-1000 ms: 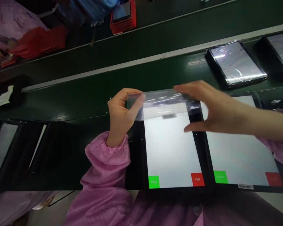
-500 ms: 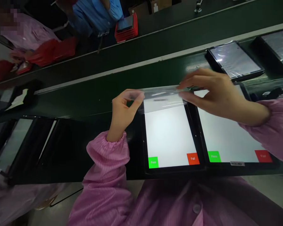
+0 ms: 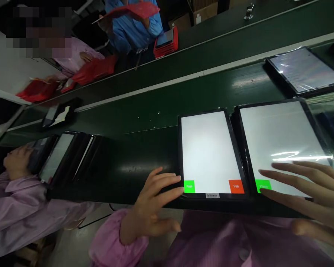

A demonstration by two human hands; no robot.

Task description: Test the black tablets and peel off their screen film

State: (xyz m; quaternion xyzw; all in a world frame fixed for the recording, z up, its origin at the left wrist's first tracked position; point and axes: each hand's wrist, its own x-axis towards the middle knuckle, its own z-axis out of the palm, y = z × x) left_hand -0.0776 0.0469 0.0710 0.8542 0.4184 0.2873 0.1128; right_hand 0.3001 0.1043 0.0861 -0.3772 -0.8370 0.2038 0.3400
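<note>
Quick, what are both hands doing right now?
Left hand: open, holding nothing, fingertips at corner of left tablet.
Right hand: open, empty, over the right tablet.

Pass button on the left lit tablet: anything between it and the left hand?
Nothing visible. The open left hand has fingertips at the left lit tablet's lower left edge, beside the green Pass button.

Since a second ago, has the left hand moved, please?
Yes: the left hand came from the far left corner of the left lit tablet to its near left corner, by the Pass button.
</note>
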